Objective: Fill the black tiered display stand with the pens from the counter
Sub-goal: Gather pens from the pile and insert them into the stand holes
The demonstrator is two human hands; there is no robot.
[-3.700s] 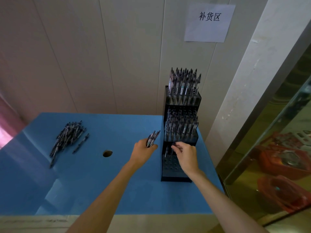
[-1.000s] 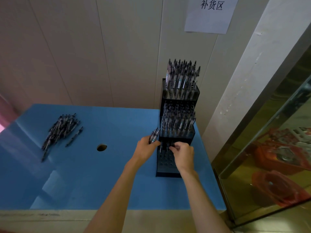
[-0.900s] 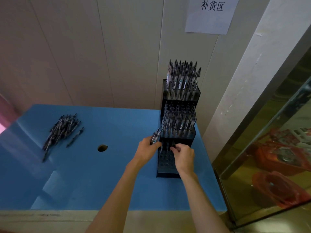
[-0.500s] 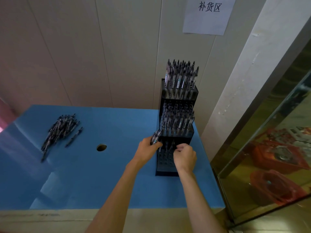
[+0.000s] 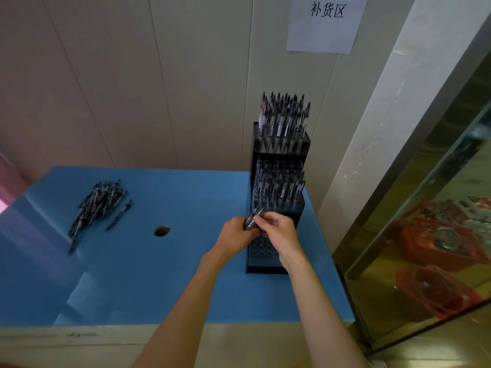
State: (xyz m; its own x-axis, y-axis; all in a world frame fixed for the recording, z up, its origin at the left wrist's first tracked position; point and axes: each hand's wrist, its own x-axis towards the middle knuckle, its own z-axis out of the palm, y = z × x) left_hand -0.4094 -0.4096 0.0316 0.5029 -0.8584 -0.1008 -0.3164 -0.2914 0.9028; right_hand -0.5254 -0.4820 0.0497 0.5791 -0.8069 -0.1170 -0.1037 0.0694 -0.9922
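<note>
The black tiered display stand (image 5: 261, 265) rises against the wall at the counter's right end. Its top and middle tiers are packed with upright pens; the bottom tier shows several bare holes. My left hand (image 5: 233, 236) grips a small bundle of pens (image 5: 252, 217) just left of the stand's bottom tier. My right hand (image 5: 280, 235) hovers over the bottom tier, its fingertips pinching a pen in that bundle. A loose pile of pens (image 5: 98, 203) lies far left on the counter.
The blue counter (image 5: 159, 282) has a round hole (image 5: 161, 231) near its middle. A paper sign (image 5: 326, 22) hangs on the panelled wall. A white pillar and a reflective glass panel (image 5: 430, 235) stand right of the counter.
My right hand left the bottom tier's holes and moved left to the bundle in my left hand. My left hand stayed beside the stand.
</note>
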